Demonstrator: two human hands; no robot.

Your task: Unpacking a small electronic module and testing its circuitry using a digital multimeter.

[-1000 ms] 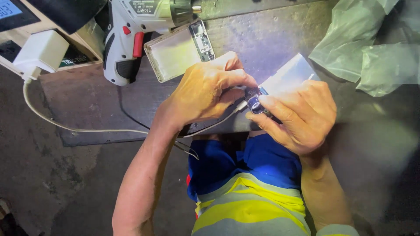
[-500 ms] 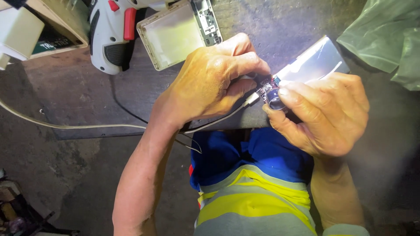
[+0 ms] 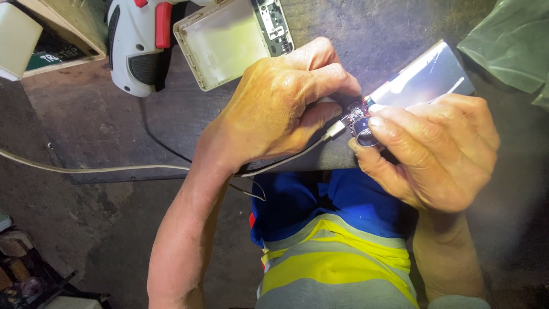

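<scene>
A white cordless screwdriver and an open white casing lie at left on the bench. The left hand is curled around a white cable plug. The right hand pinches the silver battery pack's small circuit board at the bench edge. Risk: a skewed plug could strain the solder joints, or the pack could slip off.

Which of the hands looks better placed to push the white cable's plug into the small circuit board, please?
Probably the left hand: it already pinches the white cable at its plug, right beside the circuit board. The right hand is busy steadying that board and the silvery pack.
</scene>
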